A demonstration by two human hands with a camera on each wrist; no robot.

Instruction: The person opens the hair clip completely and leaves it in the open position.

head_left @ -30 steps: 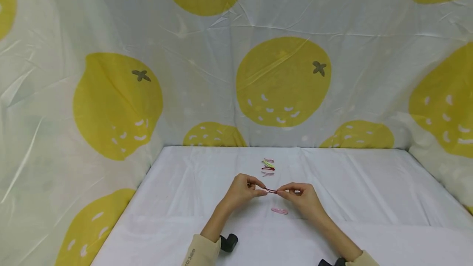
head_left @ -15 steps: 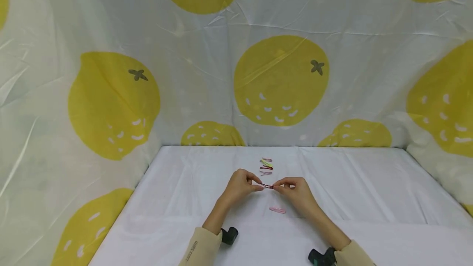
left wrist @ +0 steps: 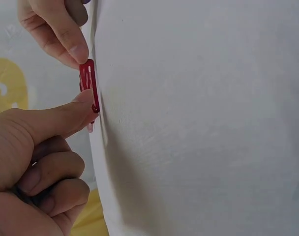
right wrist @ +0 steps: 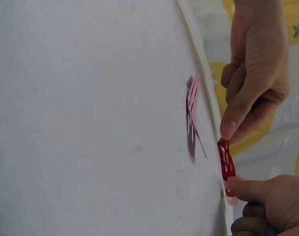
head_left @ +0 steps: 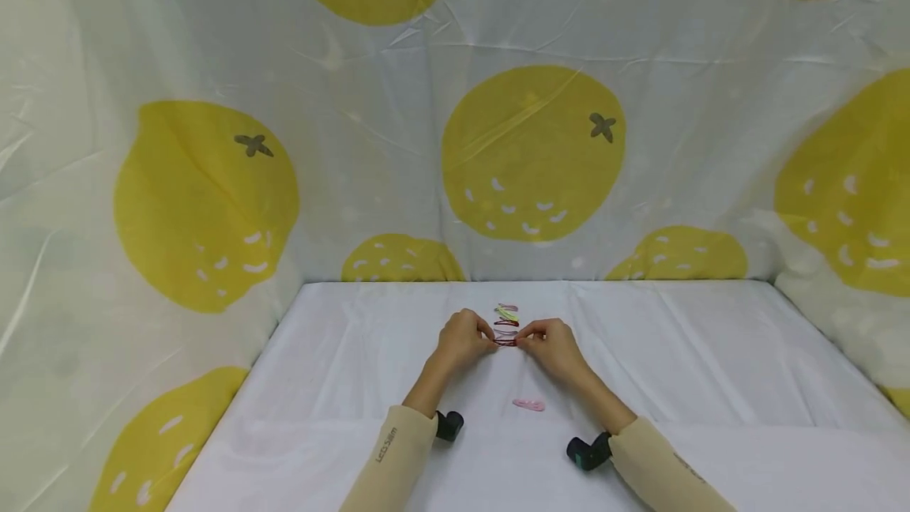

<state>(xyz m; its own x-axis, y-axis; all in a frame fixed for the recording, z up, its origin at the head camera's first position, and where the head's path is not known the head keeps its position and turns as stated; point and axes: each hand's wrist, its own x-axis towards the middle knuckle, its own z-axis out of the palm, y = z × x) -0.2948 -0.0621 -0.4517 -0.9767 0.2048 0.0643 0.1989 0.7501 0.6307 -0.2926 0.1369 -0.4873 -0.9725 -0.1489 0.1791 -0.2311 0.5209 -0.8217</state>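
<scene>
A dark red snap hair clip [head_left: 505, 343] is held level between both hands at the near end of a column of clips. My left hand [head_left: 464, 338] pinches its left end between thumb and forefinger; my right hand [head_left: 556, 348] pinches the right end the same way. In the left wrist view the red clip [left wrist: 95, 86] spans the gap from fingertips to fingertips. Just beyond it lies a pale pink clip [head_left: 506, 333], then another red clip [head_left: 508, 322], a yellow-green clip [head_left: 506, 312] and a pink clip [head_left: 508, 306].
A single pink hair clip [head_left: 529, 404] lies nearer the body; the right wrist view shows this pink clip [right wrist: 193, 101] sprung apart. White cloth [head_left: 682, 385] covers the table, and a lemon-print curtain [head_left: 398, 141] hangs behind its far edge.
Both hands have moved forward together with the red clip, bringing it up to the column. The single pink clip has stayed on the cloth.
</scene>
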